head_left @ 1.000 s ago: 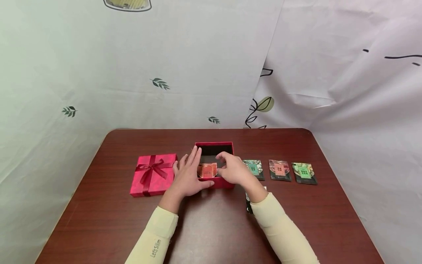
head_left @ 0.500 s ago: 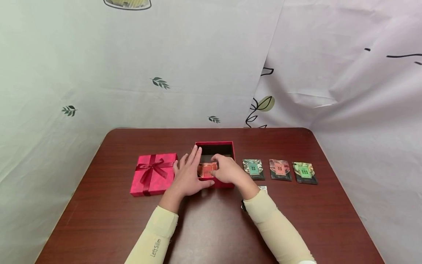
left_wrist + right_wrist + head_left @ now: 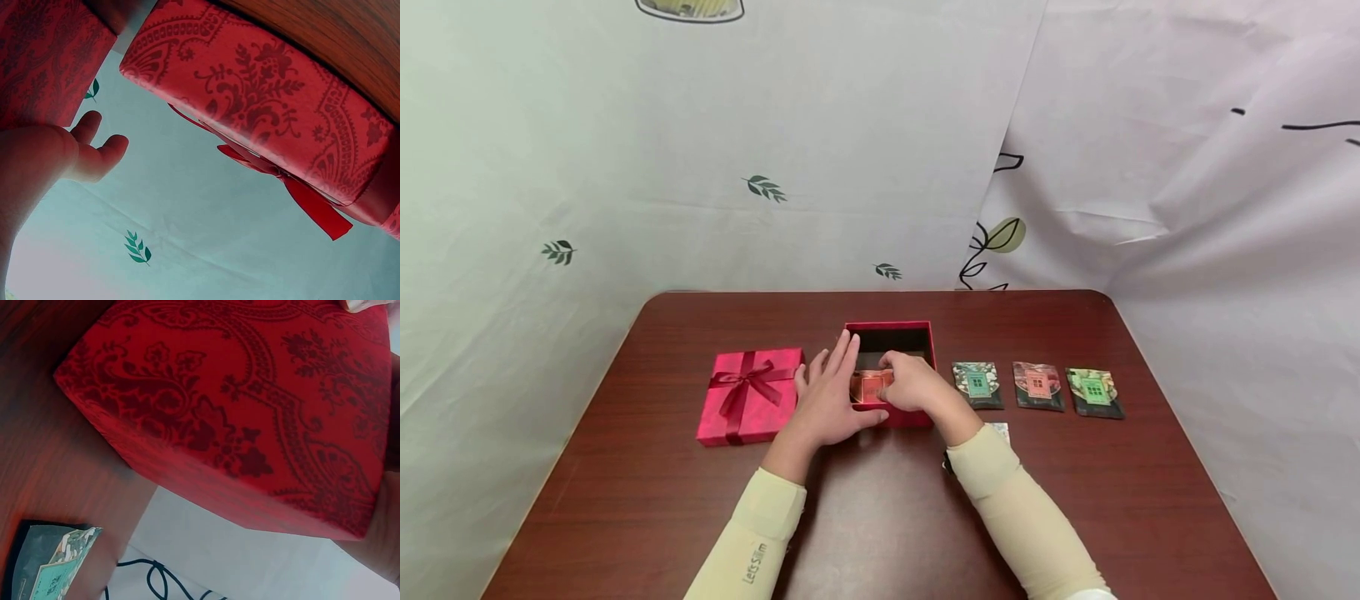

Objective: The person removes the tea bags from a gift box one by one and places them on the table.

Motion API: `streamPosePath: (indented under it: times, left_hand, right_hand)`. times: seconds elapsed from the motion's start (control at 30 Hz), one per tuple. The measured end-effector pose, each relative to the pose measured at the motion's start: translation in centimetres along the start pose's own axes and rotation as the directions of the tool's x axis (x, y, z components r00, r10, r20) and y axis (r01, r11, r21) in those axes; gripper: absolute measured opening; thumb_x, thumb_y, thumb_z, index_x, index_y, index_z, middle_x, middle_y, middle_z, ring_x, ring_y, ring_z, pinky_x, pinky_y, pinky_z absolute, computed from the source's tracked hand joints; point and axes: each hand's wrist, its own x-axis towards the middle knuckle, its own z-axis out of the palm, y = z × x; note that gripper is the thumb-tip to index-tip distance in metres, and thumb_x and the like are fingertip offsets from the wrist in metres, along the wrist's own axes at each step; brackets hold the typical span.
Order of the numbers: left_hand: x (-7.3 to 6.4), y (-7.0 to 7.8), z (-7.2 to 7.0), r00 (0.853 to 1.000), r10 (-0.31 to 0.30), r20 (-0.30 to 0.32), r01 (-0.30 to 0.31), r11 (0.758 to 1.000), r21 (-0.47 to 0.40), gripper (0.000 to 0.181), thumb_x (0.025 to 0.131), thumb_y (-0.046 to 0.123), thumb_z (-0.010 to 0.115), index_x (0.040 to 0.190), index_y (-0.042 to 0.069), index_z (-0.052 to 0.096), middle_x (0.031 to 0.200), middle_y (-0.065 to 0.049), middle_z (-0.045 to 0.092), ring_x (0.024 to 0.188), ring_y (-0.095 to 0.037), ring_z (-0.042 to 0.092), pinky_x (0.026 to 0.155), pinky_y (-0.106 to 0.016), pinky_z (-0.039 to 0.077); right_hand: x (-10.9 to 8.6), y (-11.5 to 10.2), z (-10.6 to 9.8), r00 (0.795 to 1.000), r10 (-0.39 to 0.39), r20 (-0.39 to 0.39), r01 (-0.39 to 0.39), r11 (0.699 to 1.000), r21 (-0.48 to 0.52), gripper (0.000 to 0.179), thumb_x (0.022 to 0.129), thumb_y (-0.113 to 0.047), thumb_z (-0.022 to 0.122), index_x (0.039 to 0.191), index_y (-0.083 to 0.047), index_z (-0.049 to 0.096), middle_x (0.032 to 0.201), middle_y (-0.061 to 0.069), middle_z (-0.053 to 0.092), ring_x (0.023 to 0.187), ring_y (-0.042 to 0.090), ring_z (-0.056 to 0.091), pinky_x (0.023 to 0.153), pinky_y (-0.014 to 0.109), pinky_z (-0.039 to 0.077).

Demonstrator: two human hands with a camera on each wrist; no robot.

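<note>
A red box (image 3: 912, 418) without its lid stands mid-table, dark inside. Within it lies an orange-labelled sachet (image 3: 867, 387). My left hand (image 3: 824, 410) lies along the box's left side, its fingers straight and its thumb reaching across the front. In the left wrist view, fingertips show beyond the box's patterned wall (image 3: 50, 59). My right hand (image 3: 916, 385) reaches over the front rim into the box and pinches the sachet's right part, though the fingertips are partly hidden. The patterned box wall (image 3: 206, 406) hides most of this hand in the right wrist view.
Left of the box sits a red lid (image 3: 767, 412) with a dark red bow. To the right lie a teal-labelled sachet (image 3: 977, 383), a red-labelled one (image 3: 1038, 386) and a green-labelled one (image 3: 1094, 392). Another packet (image 3: 1000, 430) is mostly covered by the right forearm.
My right hand has moved left and down onto the sachet, its thumb and fingers drawing closer together. The right forearm swung left. The left hand, box and lid have stayed put.
</note>
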Motion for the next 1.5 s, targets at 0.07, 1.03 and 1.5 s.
streamPosePath:
  times: [0.07, 1.03, 1.5]
  left_hand:
    - [0.0, 0.0, 0.0, 1.0, -0.001, 0.003, 0.001, 1.0, 0.0, 0.125, 0.068, 0.058, 0.084, 0.162, 0.019, 0.012, 0.167, 0.003, 0.001, 0.143, -0.04, 0.018, 0.106, -0.071, 0.004]
    - [0.0, -0.2, 0.1, 1.0, 0.001, -0.006, -0.001, 1.0, -0.005, 0.125, 0.067, 0.056, 0.085, 0.162, 0.019, 0.013, 0.167, 0.005, -0.001, 0.144, -0.04, 0.017, 0.106, -0.071, 0.004]
    - [-0.1, -0.2, 0.0, 1.0, 0.0, 0.0, 0.0, 1.0, -0.004, 0.125, 0.068, 0.058, 0.083, 0.162, 0.02, 0.011, 0.167, 0.006, -0.001, 0.143, -0.04, 0.018, 0.107, -0.07, 0.004]
  right_hand:
    - [0.1, 0.0, 0.1, 1.0, 0.003, 0.002, -0.003, 1.0, -0.005, 0.048, 0.087, -0.015, 0.077, 0.13, -0.004, 0.058, 0.115, 0.015, 0.065, 0.089, 0.023, 0.059, 0.081, 0.041, 0.054]
    - [1.2, -0.1, 0.6, 0.998, 0.038, 0.059, -0.037, 0.999, -0.019, 0.048, 0.086, -0.015, 0.077, 0.129, -0.003, 0.058, 0.101, 0.008, 0.062, 0.086, 0.023, 0.057, 0.075, 0.037, 0.051]
    - [1.3, -0.3, 0.7, 0.992, 0.115, 0.042, -0.113, 0.992, -0.049, 0.056, 0.086, -0.019, 0.076, 0.135, -0.003, 0.054, 0.102, 0.01, 0.062, 0.087, 0.025, 0.057, 0.081, 0.042, 0.051]
